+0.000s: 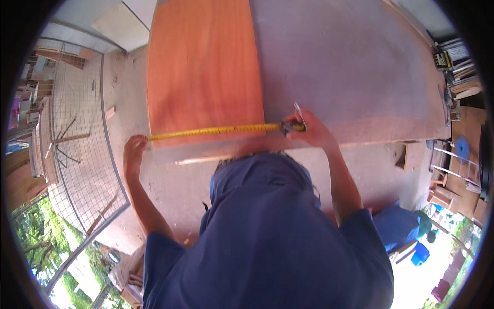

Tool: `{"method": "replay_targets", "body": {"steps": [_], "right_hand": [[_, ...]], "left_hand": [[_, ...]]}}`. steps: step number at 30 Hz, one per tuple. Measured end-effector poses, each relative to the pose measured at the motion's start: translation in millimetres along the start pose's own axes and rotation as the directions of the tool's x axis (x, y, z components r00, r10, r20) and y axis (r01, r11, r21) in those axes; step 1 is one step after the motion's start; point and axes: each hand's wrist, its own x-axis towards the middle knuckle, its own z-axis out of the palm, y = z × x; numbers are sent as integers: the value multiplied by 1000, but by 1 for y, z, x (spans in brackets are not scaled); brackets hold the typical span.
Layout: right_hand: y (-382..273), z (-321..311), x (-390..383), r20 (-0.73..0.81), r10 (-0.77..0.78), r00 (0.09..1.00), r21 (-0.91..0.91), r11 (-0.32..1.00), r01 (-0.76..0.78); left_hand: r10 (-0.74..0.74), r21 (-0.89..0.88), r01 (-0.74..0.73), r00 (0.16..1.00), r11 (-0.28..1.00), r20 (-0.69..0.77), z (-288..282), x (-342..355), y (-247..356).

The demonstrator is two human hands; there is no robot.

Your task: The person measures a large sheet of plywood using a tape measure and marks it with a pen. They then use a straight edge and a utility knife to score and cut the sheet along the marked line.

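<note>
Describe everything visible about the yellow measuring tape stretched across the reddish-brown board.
The yellow measuring tape is a thin, flat band with fine dark markings, pulled out taut and nearly level across the width of the reddish-brown wooden board near its close edge. The left hand pins its free end at the board's left edge; the right hand holds the other end, where its case is mostly hidden.

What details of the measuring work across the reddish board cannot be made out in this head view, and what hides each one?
- Tape measure: its markings are too small to read in the head view.
- Right hand: the tape's case is mostly hidden inside the grip.
- Left hand: the tape's end hook at the board edge is covered by the fingers.
- Near edge of the board: partly hidden by the person's blue clothing.
</note>
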Motion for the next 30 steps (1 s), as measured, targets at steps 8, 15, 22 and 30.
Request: {"method": "replay_targets", "body": {"steps": [8,15,22,30], "right_hand": [[-19,-105,-91,-82,97,992,-20,995,-99],[-12,-180,-120,-106,203,974,-25,978,-206],[-2,-219,-80,-73,80,994,-113,990,-87],[2,-222,-26,-92,94,991,-80,992,-101]], "left_hand": [[238,-317,-168,951,933,197,90,-31,125],[291,-306,-198,910,931,296,170,-12,171],[243,-480,-99,938,872,248,163,-1,197],[172,-485,-37,956,874,237,146,-18,202]]}}
